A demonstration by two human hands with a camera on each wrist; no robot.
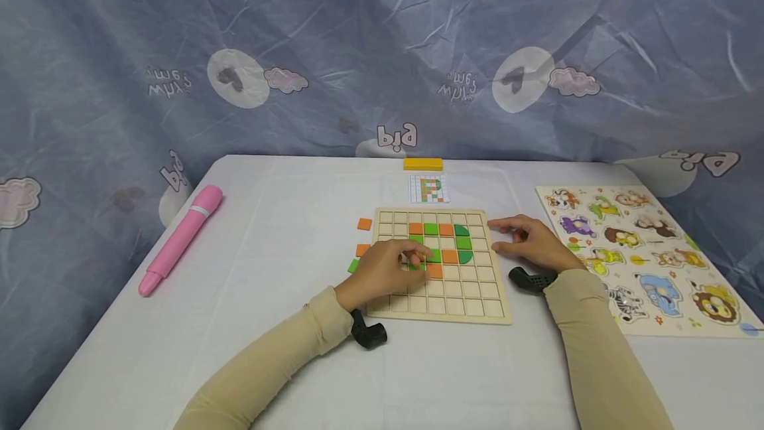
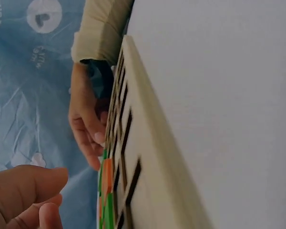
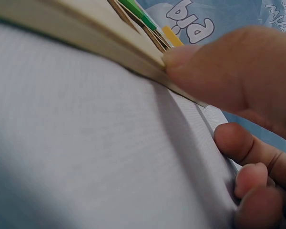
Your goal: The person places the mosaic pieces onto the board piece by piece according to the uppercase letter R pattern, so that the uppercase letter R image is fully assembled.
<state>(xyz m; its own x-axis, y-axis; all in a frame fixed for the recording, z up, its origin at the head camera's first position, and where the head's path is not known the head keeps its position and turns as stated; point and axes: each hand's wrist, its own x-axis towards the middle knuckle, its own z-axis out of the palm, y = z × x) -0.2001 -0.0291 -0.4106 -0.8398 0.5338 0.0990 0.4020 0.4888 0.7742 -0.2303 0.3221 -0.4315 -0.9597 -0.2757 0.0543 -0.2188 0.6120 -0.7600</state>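
A wooden grid board (image 1: 477,290) lies on the table with orange, light green and dark green pieces in several of its cells. Over its left half is my left hand (image 1: 384,267), thumb and fingers bent and apart, nothing visible between them. Its fingertips are close to a light green tile (image 1: 434,255), and the hand hides part of the board. At the board's right edge is my right hand (image 1: 531,241); in the right wrist view its thumb (image 3: 200,67) rests along the wooden rim. Loose orange tiles (image 1: 364,223) and a green tile (image 1: 353,265) lie beside the board's left edge.
A small pattern card (image 1: 429,188) lies behind the board, with a yellow block (image 1: 423,164) farther back. To the right is an animal puzzle board (image 1: 647,244), partly under the right forearm. A pink stick-like object (image 1: 182,237) lies at the left. Blue cloth (image 1: 334,32) hangs behind.
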